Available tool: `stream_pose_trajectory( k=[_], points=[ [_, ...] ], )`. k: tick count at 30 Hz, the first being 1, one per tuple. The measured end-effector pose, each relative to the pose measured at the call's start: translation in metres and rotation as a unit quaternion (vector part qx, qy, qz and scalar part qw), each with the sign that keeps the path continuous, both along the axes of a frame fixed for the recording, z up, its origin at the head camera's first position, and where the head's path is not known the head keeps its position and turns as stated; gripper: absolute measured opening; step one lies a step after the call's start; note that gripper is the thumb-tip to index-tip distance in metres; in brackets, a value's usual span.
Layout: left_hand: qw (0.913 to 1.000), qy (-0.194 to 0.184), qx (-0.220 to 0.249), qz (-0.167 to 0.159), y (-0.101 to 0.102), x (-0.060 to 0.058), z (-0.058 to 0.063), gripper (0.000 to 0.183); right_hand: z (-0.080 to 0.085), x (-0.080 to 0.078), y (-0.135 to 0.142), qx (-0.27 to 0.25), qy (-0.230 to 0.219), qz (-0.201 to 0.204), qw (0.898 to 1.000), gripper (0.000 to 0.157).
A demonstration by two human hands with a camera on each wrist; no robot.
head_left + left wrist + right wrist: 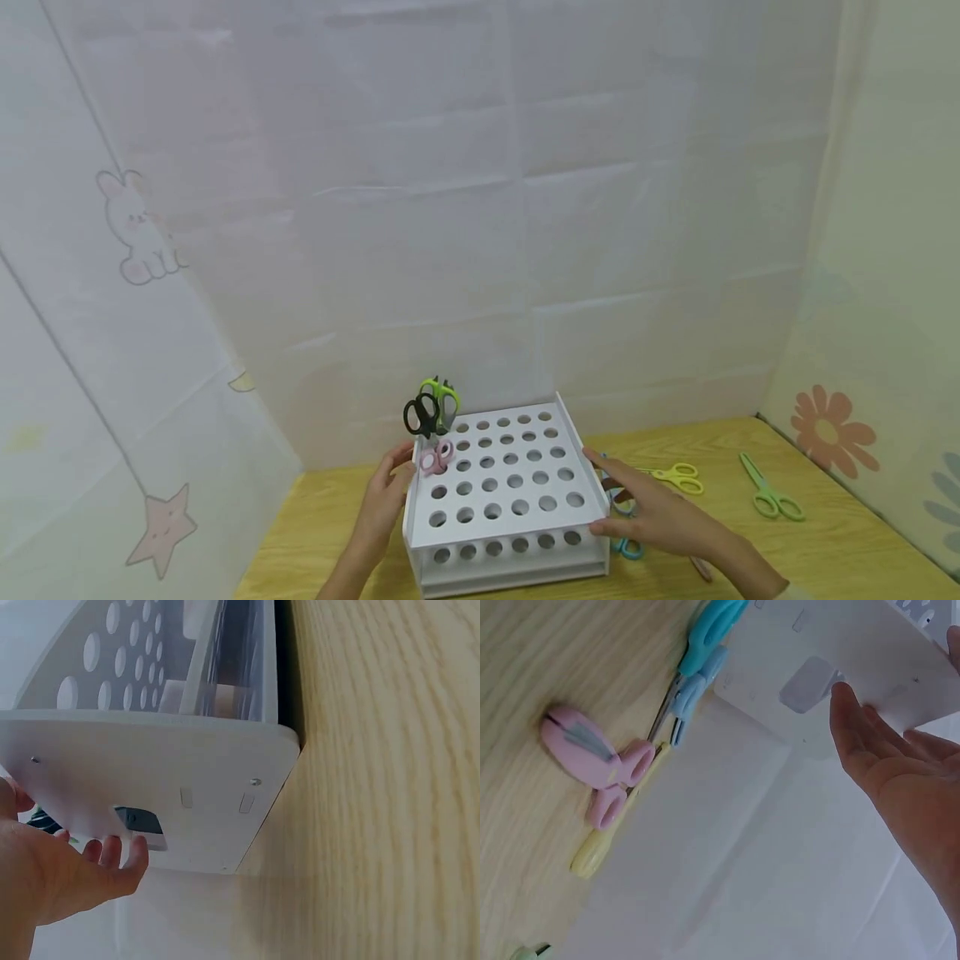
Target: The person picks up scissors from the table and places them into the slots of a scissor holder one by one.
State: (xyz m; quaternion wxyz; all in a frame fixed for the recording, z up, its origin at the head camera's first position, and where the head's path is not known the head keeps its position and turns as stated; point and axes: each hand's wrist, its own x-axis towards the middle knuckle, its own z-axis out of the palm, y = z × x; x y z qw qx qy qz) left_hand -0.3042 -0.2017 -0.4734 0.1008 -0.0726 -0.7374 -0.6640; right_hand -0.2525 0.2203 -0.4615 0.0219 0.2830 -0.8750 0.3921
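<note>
A white rack (510, 527) with rows of round holes stands on the table between both hands. At its left side is my left hand (381, 504); in the left wrist view its fingers (137, 859) lie by the side panel's cut-out. My right hand (652, 504) spreads its fingers against the right side panel (780, 645), near a matching cut-out. Black-handled scissors (429, 427), lime-green-handled scissors (454, 400) and small pink scissors (429, 463) sit upright in holes along the rack's left edge. Neither hand holds any scissors.
Right of the rack lie yellow scissors (666, 476), green scissors (753, 472), teal-handled scissors (699, 646), light blue scissors (687, 696) and pink capped scissors (579, 744). White sheeting (450, 250) hangs behind the wooden table (825, 550) and at both sides.
</note>
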Motion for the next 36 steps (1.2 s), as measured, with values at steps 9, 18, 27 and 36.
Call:
stream_pose_trajectory(
  k=[9,18,27,36],
  points=[
    [0.9997,0.011,0.01,0.018,0.01,0.005,-0.004,0.045,0.01,0.001,0.015,-0.038,0.038,0.047,0.997,0.065],
    [0.9987,0.007,0.009,0.049,0.014,0.007,-0.005,0.045,0.016,-0.003,0.034,-0.014,0.061,-0.026,0.998,0.046],
    [0.9979,0.03,0.029,0.049,0.02,0.001,-0.013,0.043,0.011,-0.012,0.08,0.006,0.127,-0.106,0.986,0.039],
    [0.9977,0.037,0.035,0.044,0.019,-0.002,-0.017,0.043,-0.009,-0.021,0.142,0.089,0.093,-0.173,0.976,0.04]
  ],
)
